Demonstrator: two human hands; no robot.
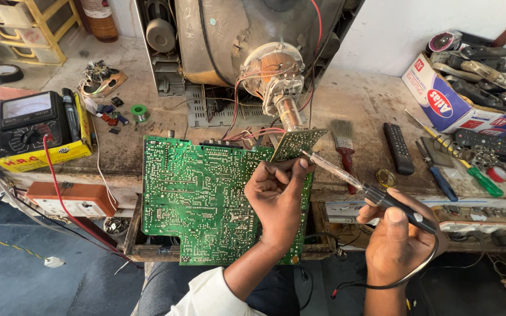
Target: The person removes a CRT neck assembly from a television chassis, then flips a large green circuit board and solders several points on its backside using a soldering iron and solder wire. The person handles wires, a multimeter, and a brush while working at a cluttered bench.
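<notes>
A large green circuit board (197, 193) lies solder-side up at the bench's front edge. My left hand (276, 196) rests on its right part, fingers curled, thumb and fingertip pinching something thin that I cannot make out. My right hand (396, 237) grips the black handle of a soldering iron (352, 180). Its tip points up-left and touches the lower edge of a small green board (297, 143) fixed to the neck of a picture tube (276, 76).
An analogue multimeter (30, 126) with a red lead sits at left. A brush (344, 146), a black remote control (397, 147) and screwdrivers (464, 167) lie at right, by a cardboard box of remotes (461, 99). A green solder spool (139, 112) is behind the board.
</notes>
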